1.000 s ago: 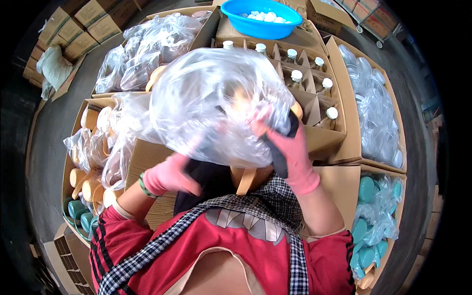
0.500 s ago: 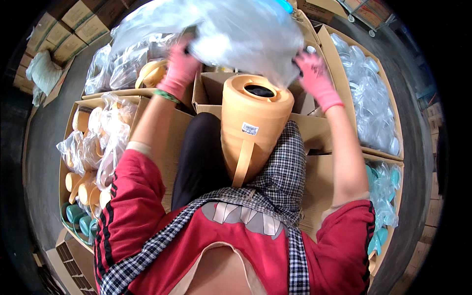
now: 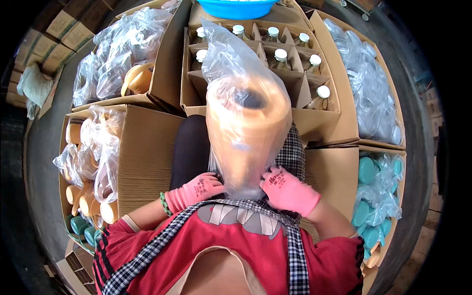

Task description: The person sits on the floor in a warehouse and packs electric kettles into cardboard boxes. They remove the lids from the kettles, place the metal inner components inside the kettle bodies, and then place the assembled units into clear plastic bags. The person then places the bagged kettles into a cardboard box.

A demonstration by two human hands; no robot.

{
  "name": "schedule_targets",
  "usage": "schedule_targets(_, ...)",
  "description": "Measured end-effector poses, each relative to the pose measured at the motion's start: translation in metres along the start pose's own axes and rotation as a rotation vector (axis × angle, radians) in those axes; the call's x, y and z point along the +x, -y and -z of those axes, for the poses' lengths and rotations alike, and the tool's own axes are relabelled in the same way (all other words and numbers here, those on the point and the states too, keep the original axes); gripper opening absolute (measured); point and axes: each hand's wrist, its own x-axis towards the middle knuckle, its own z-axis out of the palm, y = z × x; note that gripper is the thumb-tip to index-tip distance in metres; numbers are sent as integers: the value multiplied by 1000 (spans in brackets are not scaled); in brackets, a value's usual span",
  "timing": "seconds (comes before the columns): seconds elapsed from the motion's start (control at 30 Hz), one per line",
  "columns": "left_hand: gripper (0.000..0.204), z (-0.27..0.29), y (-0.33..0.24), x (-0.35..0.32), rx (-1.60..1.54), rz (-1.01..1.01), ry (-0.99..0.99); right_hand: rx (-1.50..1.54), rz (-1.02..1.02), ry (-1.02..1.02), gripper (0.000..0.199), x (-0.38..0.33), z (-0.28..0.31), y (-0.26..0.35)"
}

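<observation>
An orange plastic jug [image 3: 246, 120] stands on my lap with its dark round opening at the top. A clear plastic bag [image 3: 221, 54] is drawn down over it, and its loose closed end sticks up above the jug. Through the film the jug's handle is blurred. At the jug's lower left, my left hand [image 3: 199, 191], in a pink glove, is closed on the edge of the bag. My right hand [image 3: 289, 191], gloved likewise, grips the bag's edge at the lower right. The fingertips of both hands are partly hidden by the bag and apron.
Ahead stands a divided carton [image 3: 236, 109] of white-capped bottles [image 3: 280, 59], with a blue basin [image 3: 238, 9] beyond. Cartons at left hold bagged orange parts [image 3: 91, 152] and wrapped items [image 3: 125, 44]. On the right are clear wrapped pieces [image 3: 371, 88] and teal parts [image 3: 376, 196].
Both hands have come down from above the carton towards my waist, pulling the bag over the jug. The bag was billowing in the air before; the bottles it hid now show.
</observation>
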Motion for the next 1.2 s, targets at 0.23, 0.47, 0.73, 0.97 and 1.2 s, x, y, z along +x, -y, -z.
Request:
schedule_targets(0.23,29,20,-20,11,-134,50,240,-180,336,-313,18,50,-2,0)
schedule_targets(0.47,40,38,-49,-28,-207,283,-189,-732,609,-461,6,82,-20,-33)
schedule_targets(0.73,24,25,-47,-42,-1108,510,-158,231,-396,-892,38,-18,96,-49)
schedule_targets(0.97,70,10,0,68,-871,143,-936,733,-420,-1377,40,6,104,-25)
schedule_targets(1.2,79,82,-15,11,-691,212,-1189,1175,-94,-879,49,26,57,49)
